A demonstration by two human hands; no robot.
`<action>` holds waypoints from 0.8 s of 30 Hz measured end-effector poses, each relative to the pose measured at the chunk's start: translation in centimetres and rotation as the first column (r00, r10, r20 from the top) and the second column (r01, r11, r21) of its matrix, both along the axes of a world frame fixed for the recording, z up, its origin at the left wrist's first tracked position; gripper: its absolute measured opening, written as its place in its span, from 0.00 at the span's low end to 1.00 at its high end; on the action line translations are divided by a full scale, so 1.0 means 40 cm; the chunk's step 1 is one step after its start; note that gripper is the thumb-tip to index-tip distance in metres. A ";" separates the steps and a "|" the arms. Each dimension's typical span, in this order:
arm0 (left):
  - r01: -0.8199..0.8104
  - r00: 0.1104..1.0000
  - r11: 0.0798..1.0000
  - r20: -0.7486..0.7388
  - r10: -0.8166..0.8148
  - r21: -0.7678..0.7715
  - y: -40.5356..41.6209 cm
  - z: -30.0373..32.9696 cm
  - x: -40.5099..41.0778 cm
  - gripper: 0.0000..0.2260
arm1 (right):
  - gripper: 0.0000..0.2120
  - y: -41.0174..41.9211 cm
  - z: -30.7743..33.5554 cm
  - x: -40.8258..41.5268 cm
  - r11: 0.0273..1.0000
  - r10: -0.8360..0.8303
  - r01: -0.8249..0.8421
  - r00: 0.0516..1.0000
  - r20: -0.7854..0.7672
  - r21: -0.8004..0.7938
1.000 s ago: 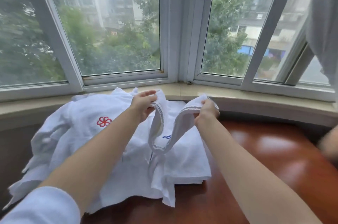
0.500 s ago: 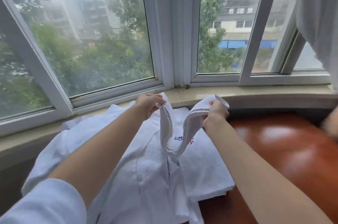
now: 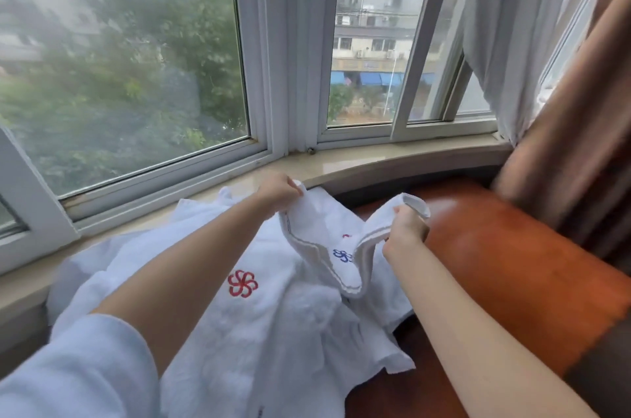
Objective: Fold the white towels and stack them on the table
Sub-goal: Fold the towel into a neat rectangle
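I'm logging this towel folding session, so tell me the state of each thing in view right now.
left hand: grips one upper corner of the held towel
right hand: grips the other corner
held towel: lifted, sagging between the hands, not yet folded
towel pile: rumpled, unfolded, red logo up
table: no finished stack visible
right window sash: seems partly open
curtains: drawn aside

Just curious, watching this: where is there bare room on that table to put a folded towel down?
Bare wood shows on the table right of the right hand, bordered by the brown curtain and windowsill. The left side is crowded with the towel pile.
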State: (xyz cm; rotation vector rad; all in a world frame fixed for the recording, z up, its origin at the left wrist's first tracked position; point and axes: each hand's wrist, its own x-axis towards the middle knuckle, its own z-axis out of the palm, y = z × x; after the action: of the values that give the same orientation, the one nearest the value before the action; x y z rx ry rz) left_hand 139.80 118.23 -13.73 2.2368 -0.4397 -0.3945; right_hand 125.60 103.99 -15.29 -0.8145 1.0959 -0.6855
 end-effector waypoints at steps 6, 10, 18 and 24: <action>0.120 0.931 0.984 0.331 -0.156 0.128 -0.060 0.042 0.071 0.20 | 0.05 -0.041 0.029 0.033 0.978 0.001 0.012 0.998 0.062 -0.207; 0.048 0.825 0.995 0.558 -0.087 0.084 -0.129 0.063 0.177 0.24 | 0.08 -0.101 0.062 0.031 0.923 0.004 0.085 0.973 0.231 -0.375; 0.132 0.941 0.898 0.233 -0.247 0.420 -0.213 -0.152 0.149 0.22 | 0.09 -0.054 -0.401 -0.061 0.988 0.004 -0.058 0.937 -0.349 -0.143; 0.310 0.900 0.790 0.106 -0.423 0.529 -0.229 -0.221 0.079 0.21 | 0.10 -0.099 -0.418 -0.079 0.981 0.073 -0.141 0.908 -0.413 -0.136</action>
State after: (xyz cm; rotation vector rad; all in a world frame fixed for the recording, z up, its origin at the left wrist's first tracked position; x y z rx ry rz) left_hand 142.94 109.07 -22.57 2.7172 -1.0054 -0.5103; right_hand 122.42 100.04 -32.02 -1.1874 1.3685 -0.5272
